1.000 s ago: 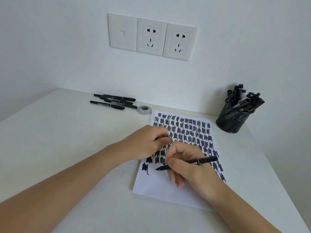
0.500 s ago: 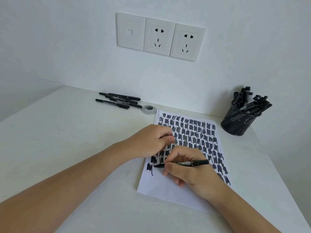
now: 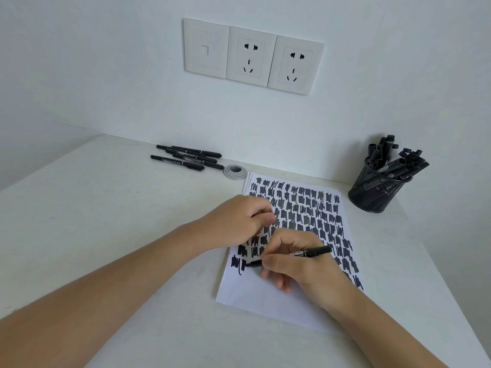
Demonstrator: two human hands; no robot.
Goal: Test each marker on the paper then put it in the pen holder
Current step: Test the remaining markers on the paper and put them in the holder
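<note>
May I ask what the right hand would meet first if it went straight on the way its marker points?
Probably the left forearm. The right hand aims the marker leftward across the paper; past the sheet's edge that forearm crosses its line, though depth is unclear.

marker [image 3: 316, 251] tip on paper [image 3: 265, 301], right hand [image 3: 300, 269] (gripping)

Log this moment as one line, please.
right hand: marker tip on paper | left hand: on paper | loose markers: near wall
</note>
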